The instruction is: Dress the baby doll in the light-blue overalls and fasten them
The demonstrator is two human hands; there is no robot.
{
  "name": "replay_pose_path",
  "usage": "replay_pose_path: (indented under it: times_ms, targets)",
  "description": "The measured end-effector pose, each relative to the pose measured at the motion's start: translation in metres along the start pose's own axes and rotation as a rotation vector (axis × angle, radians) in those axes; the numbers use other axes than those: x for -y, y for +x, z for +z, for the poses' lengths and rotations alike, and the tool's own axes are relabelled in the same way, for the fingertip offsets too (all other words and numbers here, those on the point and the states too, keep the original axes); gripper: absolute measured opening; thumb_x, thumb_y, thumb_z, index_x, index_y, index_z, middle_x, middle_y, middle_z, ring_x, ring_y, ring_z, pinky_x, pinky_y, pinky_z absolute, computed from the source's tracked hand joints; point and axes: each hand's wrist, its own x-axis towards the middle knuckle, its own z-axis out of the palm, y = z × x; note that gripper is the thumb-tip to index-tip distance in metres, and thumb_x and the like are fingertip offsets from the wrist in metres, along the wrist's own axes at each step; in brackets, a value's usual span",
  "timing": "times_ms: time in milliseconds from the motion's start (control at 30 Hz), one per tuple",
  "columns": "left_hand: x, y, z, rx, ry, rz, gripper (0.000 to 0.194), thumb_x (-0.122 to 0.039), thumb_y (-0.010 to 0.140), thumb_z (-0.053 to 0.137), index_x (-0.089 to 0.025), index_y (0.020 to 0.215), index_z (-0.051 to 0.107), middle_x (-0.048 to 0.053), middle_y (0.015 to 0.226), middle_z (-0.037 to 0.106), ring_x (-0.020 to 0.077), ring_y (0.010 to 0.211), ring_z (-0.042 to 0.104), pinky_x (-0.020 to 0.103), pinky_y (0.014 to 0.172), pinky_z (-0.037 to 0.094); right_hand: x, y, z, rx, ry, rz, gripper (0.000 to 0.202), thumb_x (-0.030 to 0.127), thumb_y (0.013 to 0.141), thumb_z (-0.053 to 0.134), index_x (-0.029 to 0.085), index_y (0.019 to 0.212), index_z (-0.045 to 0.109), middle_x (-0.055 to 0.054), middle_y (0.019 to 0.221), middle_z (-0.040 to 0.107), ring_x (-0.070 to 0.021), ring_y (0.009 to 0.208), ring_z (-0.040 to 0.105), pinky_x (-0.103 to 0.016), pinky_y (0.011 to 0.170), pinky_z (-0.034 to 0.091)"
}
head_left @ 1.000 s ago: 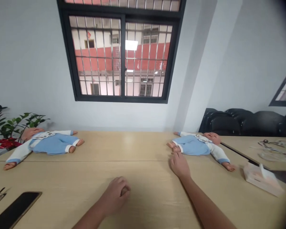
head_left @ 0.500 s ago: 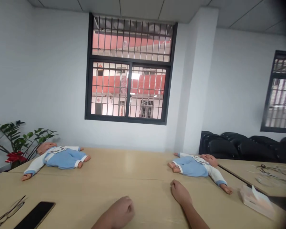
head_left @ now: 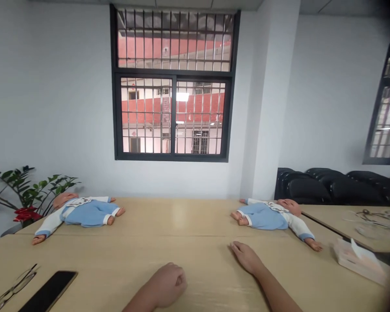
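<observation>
My left hand [head_left: 169,282] rests on the table in a loose fist, with nothing visible in it. To its right and a little farther forward lies my right hand [head_left: 246,256], its fingers curled in and nothing showing between them. Beyond my right hand, apart from it, a baby doll [head_left: 266,215] in a white and light blue outfit lies on its back, head to the right. A second baby doll [head_left: 84,212], dressed alike, lies at the far left with its head to the left. Neither hand touches a doll.
On the wooden table [head_left: 178,216], a black phone [head_left: 48,291] and eyeglasses [head_left: 16,286] lie at the left front. A tissue box [head_left: 359,260] stands at the right, near tangled cables [head_left: 373,219]. Behind are a potted plant [head_left: 35,190], a barred window [head_left: 173,117] and stacked black chairs [head_left: 328,186].
The camera view has tilted and levelled, so the window and right-hand things sit higher in the picture. Both hands stay closed on the table, with little visible movement. The dolls have not moved.
</observation>
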Motion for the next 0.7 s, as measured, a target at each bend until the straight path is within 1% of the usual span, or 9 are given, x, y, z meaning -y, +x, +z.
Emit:
replay_pose_path:
  times_ms: [67, 167, 267, 333, 400, 500, 700]
  targets:
    - [-0.001, 0.0, -0.001, 0.004, 0.012, -0.006, 0.019, -0.033, 0.094, 0.048, -0.022, 0.086, 0.062, 0.005, 0.091, 0.068, 0.0221, 0.091, 0.056, 0.033, 0.084, 0.043, 0.016, -0.002, 0.005, 0.071, -0.032, -0.089, 0.048, 0.046, 0.101, 0.031, 0.02, 0.072, 0.06, -0.01, 0.082, 0.073, -0.0241, 0.08, 0.065, -0.032, 0.071, 0.04]
    - [-0.002, 0.0, -0.001, -0.003, 0.025, -0.006, 0.016, -0.029, 0.092, 0.049, -0.022, 0.084, 0.06, 0.004, 0.091, 0.069, 0.0215, 0.09, 0.057, 0.032, 0.082, 0.042, 0.05, -0.009, 0.019, 0.16, -0.139, -0.196, 0.049, 0.044, 0.101, 0.038, 0.019, 0.067, 0.064, -0.008, 0.075, 0.072, -0.0211, 0.071, 0.062, -0.03, 0.064, 0.032]
    - [-0.002, 0.0, -0.001, -0.024, 0.029, -0.002, 0.014, -0.027, 0.091, 0.049, -0.022, 0.083, 0.06, 0.004, 0.09, 0.069, 0.0212, 0.089, 0.058, 0.032, 0.082, 0.042, 0.083, -0.016, 0.033, 0.194, -0.236, -0.285, 0.047, 0.042, 0.099, 0.044, 0.019, 0.067, 0.067, -0.008, 0.073, 0.073, -0.0193, 0.067, 0.061, -0.03, 0.062, 0.028]
    - [-0.002, 0.0, -0.001, -0.021, 0.028, -0.002, 0.014, -0.028, 0.091, 0.049, -0.022, 0.084, 0.06, 0.004, 0.09, 0.069, 0.0217, 0.09, 0.058, 0.033, 0.083, 0.042, 0.096, -0.019, 0.039, 0.191, -0.266, -0.31, 0.045, 0.041, 0.099, 0.046, 0.019, 0.068, 0.069, -0.008, 0.074, 0.074, -0.0195, 0.068, 0.062, -0.03, 0.062, 0.026]
    - [-0.001, 0.0, 0.0, -0.003, 0.024, 0.0, 0.016, -0.03, 0.093, 0.049, -0.022, 0.086, 0.062, 0.005, 0.091, 0.069, 0.0226, 0.091, 0.057, 0.033, 0.083, 0.043, 0.1, -0.019, 0.041, 0.19, -0.264, -0.31, 0.045, 0.041, 0.1, 0.045, 0.019, 0.068, 0.069, -0.009, 0.075, 0.074, -0.0198, 0.069, 0.063, -0.03, 0.061, 0.026]
    - [0.001, 0.001, 0.001, 0.011, 0.017, 0.008, 0.019, -0.033, 0.094, 0.048, -0.023, 0.09, 0.064, 0.006, 0.091, 0.068, 0.0234, 0.093, 0.057, 0.034, 0.084, 0.043, 0.096, -0.018, 0.041, 0.194, -0.236, -0.306, 0.048, 0.041, 0.102, 0.042, 0.019, 0.07, 0.069, -0.009, 0.076, 0.074, -0.0199, 0.07, 0.063, -0.03, 0.061, 0.027]
    - [-0.002, 0.0, 0.001, -0.03, 0.029, 0.01, 0.017, -0.029, 0.092, 0.048, -0.022, 0.084, 0.061, 0.004, 0.089, 0.069, 0.0218, 0.089, 0.057, 0.033, 0.083, 0.042, 0.091, -0.017, 0.039, 0.194, -0.195, -0.288, 0.046, 0.04, 0.103, 0.042, 0.018, 0.073, 0.069, -0.009, 0.079, 0.075, -0.0196, 0.072, 0.063, -0.029, 0.063, 0.028]
